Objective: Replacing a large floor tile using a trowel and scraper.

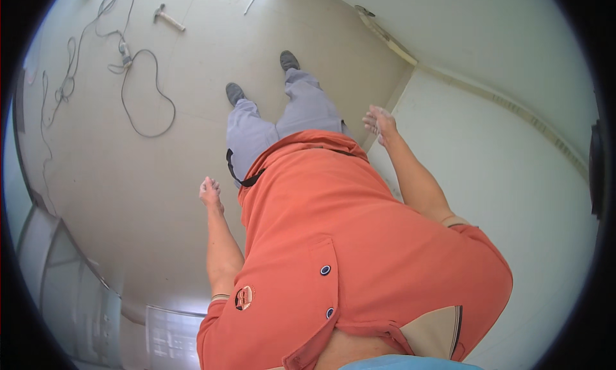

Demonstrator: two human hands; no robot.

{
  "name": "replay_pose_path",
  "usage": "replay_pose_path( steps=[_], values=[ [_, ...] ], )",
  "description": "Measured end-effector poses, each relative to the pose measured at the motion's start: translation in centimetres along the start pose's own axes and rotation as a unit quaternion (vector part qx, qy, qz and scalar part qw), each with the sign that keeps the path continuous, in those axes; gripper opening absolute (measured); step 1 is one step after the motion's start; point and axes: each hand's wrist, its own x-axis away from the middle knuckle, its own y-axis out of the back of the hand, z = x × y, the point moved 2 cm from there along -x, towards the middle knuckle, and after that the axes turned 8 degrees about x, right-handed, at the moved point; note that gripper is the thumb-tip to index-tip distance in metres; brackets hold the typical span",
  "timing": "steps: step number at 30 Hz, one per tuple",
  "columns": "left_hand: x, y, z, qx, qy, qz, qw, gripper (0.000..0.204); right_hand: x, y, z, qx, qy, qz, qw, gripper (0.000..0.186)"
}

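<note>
My left hand (pixel 210 193) hangs beside my left hip, its fingers curled in and dusted with white; I make out nothing in it. Out to the right, my right hand (pixel 381 124) is held away from my body with its fingers loosely apart. It has white dust on it too and is empty. The pale wall is the nearest thing to it. I stand on the floor in grey trousers (pixel 308 107), dark shoes (pixel 289 60) and an orange shirt (pixel 321 203).
A hammer (pixel 169 18) with a pale handle lies on the beige floor (pixel 192 81). Left of it, a grey cord (pixel 158 81) loops around, with a connector or small tool (pixel 124 54) on it. A thin white stick (pixel 253 0) lies farther off. The pale wall (pixel 449 126) rises close on my right.
</note>
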Motion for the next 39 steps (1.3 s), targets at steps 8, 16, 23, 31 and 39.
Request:
replay_pose_path(
  steps=[8, 16, 23, 31, 39],
  values=[
    [11.3, -10.2, 11.9, -0.243, -0.026, -0.084, 0.966, 0.042, -11.0, 2.6, 17.9, 0.117, 0.115, 0.071, 0.984, 0.04],
    [12.1, -13.4, 11.4, 0.178, 0.019, -0.194, 0.964, 0.037, -11.1, -7.5, 22.3, 0.212, 0.108, 0.159, 0.958, 0.059],
    [12.3, -16.7, 14.0, 0.296, 0.055, -0.187, 0.935, 0.032, -9.2, -12.5, 23.9, 0.318, 0.13, 0.195, 0.919, 0.05],
    [13.9, -23.1, 21.2, 0.41, 0.121, -0.213, 0.879, 0.035, -6.2, -18.0, 26.6, 0.359, 0.204, 0.216, 0.885, 0.055],
    [9.6, -23.6, 21.8, 0.484, 0.085, -0.239, 0.838, 0.036, -6.0, -23.7, 24.4, 0.42, 0.206, 0.274, 0.84, 0.057]
  ],
)
